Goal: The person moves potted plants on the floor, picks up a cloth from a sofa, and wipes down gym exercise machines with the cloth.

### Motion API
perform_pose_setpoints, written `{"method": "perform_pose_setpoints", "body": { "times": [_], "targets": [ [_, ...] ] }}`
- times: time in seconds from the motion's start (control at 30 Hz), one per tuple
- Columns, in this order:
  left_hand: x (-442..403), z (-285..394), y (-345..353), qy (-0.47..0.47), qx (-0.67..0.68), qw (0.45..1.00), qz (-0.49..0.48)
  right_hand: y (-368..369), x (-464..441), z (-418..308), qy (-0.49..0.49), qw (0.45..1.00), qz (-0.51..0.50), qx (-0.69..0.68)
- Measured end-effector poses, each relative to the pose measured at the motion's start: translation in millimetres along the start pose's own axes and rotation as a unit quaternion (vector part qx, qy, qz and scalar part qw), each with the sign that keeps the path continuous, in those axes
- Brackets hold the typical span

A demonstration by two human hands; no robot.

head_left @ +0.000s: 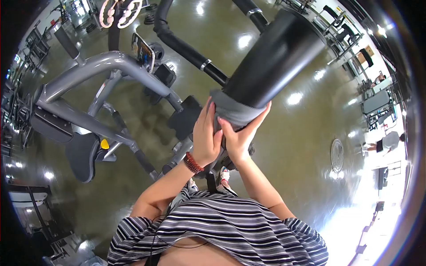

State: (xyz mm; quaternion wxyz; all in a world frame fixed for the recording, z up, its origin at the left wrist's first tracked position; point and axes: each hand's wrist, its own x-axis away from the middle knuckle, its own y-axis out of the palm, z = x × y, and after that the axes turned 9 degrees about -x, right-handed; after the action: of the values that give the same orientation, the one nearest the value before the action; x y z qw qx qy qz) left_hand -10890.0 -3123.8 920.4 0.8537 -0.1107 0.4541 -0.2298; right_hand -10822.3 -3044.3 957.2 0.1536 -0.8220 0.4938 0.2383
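A grey cloth [239,109] is wrapped around the near end of a large black padded roller [275,57]. My left hand [206,135] presses the cloth from the left side, with a red beaded bracelet on the wrist. On the right side, my right hand [242,135] holds the cloth, its thumb over the near end and its fingers along the roller's edge. Both hands are close together at the roller's end. The underside of the cloth is hidden. Black padded handle bars [188,51] join the machine behind the roller.
A grey machine frame [95,71] with a dark seat pad [83,155] stands at the left. A round floor cover [337,156] lies at the right. A person [389,142] is at the far right. More gym machines line both sides.
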Motion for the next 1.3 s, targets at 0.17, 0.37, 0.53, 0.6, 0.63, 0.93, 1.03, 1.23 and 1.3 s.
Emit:
{"method": "perform_pose_setpoints", "body": {
  "times": [0.17,0.37,0.53,0.6,0.63,0.93,1.03,1.23,1.3],
  "targets": [
    [14,18,-25,-0.128,-0.160,0.979,-0.009,4,19,-2,-0.058,0.987,-0.009,0.150],
    [17,24,-7,-0.091,0.053,0.994,-0.008,-2,4,-1,-0.197,0.947,-0.066,0.247],
    [-10,19,10,-0.017,-0.025,0.999,0.042,-23,-13,-13,-0.289,0.915,-0.178,0.216],
    [-30,12,14,0.020,-0.115,0.993,0.021,-22,-22,-31,-0.288,0.902,-0.248,0.207],
    [-40,10,16,0.034,-0.154,0.987,0.015,-20,-29,-35,-0.298,0.899,-0.240,0.213],
    [-120,-1,-13,0.002,-0.220,0.975,0.044,-23,-88,-119,-0.300,0.922,-0.196,0.143],
    [-128,-8,-15,0.004,-0.240,0.968,0.070,-27,-121,-129,-0.416,0.863,-0.114,0.262],
    [-145,-34,-14,0.036,-0.255,0.953,0.160,-11,-149,-113,-0.435,0.798,-0.038,0.416],
    [-154,-46,-16,0.048,-0.281,0.945,0.163,-13,-151,-110,-0.439,0.799,-0.040,0.410]
  ]
}}
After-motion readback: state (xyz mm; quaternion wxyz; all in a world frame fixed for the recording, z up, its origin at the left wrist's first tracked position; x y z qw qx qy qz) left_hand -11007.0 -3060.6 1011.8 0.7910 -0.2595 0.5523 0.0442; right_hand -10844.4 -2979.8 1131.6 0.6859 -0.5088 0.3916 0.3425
